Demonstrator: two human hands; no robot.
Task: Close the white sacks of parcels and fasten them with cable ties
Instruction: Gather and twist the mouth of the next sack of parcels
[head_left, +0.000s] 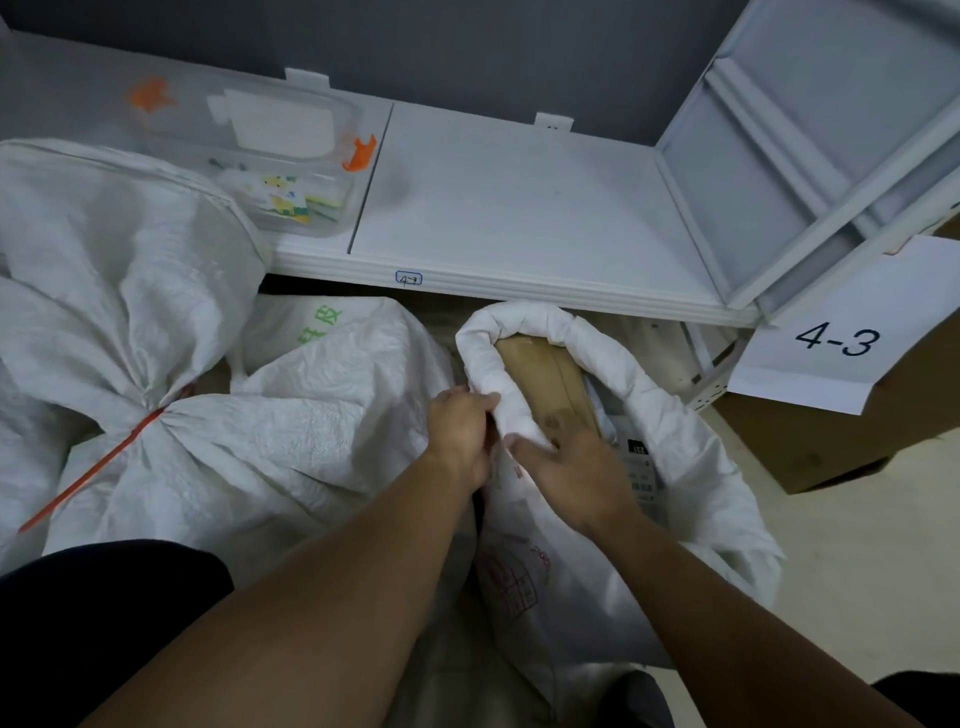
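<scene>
An open white sack stands on the floor in front of me, its rim rolled down into a thick roll. Brown cardboard parcels show inside its mouth. My left hand grips the rolled rim at its near left side from outside. My right hand holds the same stretch of rim, thumb on the roll and fingers down inside the sack. To the left lies a closed white sack, its neck gathered and fastened with a red cable tie whose long tail points to the lower left.
A white metal shelf labelled 4-3 runs behind the sacks, with a clear plastic box of small items on it. Another white sack leans at the left. A cardboard box with a paper sign "4-3" stands at the right.
</scene>
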